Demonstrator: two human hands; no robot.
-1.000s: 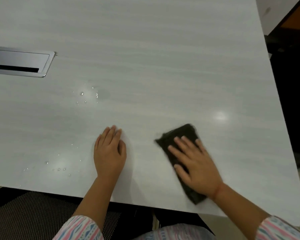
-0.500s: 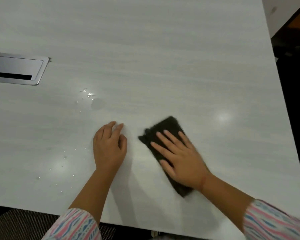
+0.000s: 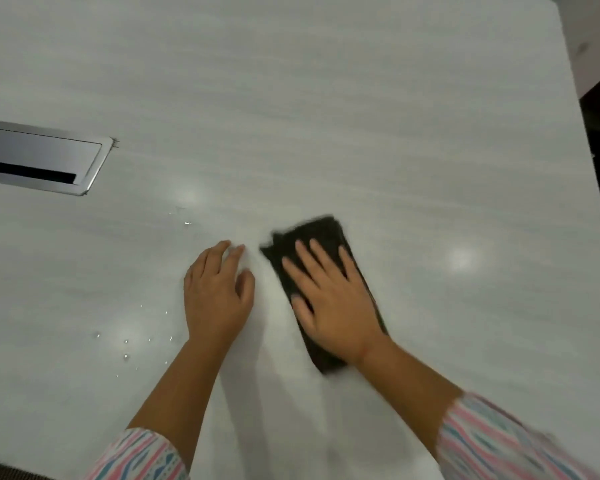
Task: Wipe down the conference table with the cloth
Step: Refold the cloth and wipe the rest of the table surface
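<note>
left sleeve (image 3: 142, 455): pale cloth with lengthwise pink stripes, and rows of small blue and teal shapes between them; it ends well above the wrist
right sleeve (image 3: 499, 445): same pink, blue and teal striped pattern on a pale ground, also ending above the wrist; blurred towards the lower corner of the view
left hand (image 3: 215, 299): bare, uncovered up to the sleeve
right hand (image 3: 333, 306): bare, uncovered up to the sleeve
</note>
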